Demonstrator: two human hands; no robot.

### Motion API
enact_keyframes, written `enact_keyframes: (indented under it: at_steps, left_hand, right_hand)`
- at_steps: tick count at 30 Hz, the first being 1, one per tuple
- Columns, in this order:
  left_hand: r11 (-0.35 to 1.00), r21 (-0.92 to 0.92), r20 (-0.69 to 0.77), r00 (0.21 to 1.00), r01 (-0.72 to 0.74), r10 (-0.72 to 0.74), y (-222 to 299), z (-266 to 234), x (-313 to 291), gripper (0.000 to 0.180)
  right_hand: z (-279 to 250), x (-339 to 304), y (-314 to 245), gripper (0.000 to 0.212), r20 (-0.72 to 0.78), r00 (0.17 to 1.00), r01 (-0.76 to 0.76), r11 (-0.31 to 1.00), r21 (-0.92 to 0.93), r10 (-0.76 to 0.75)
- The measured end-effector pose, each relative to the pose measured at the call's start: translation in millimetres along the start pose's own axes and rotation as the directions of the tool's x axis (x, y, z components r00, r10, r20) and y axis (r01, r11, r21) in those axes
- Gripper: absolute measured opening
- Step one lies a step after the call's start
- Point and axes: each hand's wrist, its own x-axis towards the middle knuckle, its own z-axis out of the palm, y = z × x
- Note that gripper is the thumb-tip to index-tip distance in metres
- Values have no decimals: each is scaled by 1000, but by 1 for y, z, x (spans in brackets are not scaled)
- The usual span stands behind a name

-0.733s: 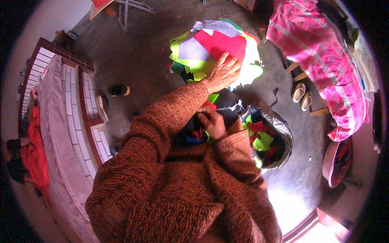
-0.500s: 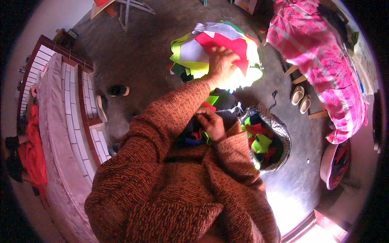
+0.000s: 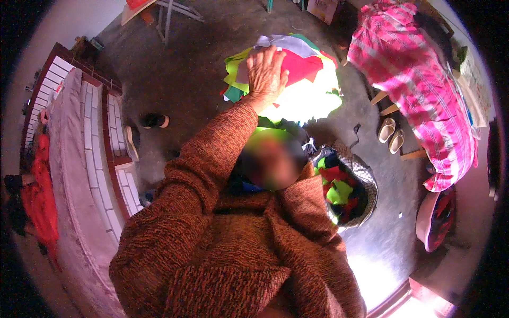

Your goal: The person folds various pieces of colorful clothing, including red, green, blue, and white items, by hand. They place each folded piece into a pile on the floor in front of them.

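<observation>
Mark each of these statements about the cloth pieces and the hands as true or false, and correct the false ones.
1. The left hand lies flat on the pile of coloured cloth pieces. True.
2. The pile lies on a table. False: it lies on the grey floor.
3. The sack beside the person holds red and green cloth scraps. True.
4. The right hand holds scissors. False: the right hand is hidden behind a blurred patch, and no scissors show.
5. A pair of pale slippers lies beside the pink checked cloth. True.
</observation>
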Motion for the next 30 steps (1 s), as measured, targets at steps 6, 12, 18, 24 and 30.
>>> enact_keyframes:
  at_steps: [6, 12, 18, 24, 30]
  left_hand:
    - [999, -16, 187, 982, -33, 35, -21, 23, -14, 51]
    - [883, -451, 229, 973, 133, -30, -51, 0, -15, 39]
    - [484, -705, 509, 845, 518, -164, -63, -66, -70, 24]
    - [547, -583, 628, 760, 601, -166, -62, -48, -150, 32]
    - [796, -448, 472, 864, 408, -177, -64, -4, -183, 33]
  right_hand:
    - [-2, 2, 4, 32, 106, 986, 140, 984, -110, -128]
    - [-15, 3, 4, 35, 227, 972, -39, 913, 406, -59]
    - [-21, 30, -51, 40, -96, 950, 311, 929, 201, -297]
    - [-16, 7, -41, 38, -100, 994, -15, 977, 215, 37]
    - [-31, 31, -92, 26, -153, 890, 427, 903, -51, -430]
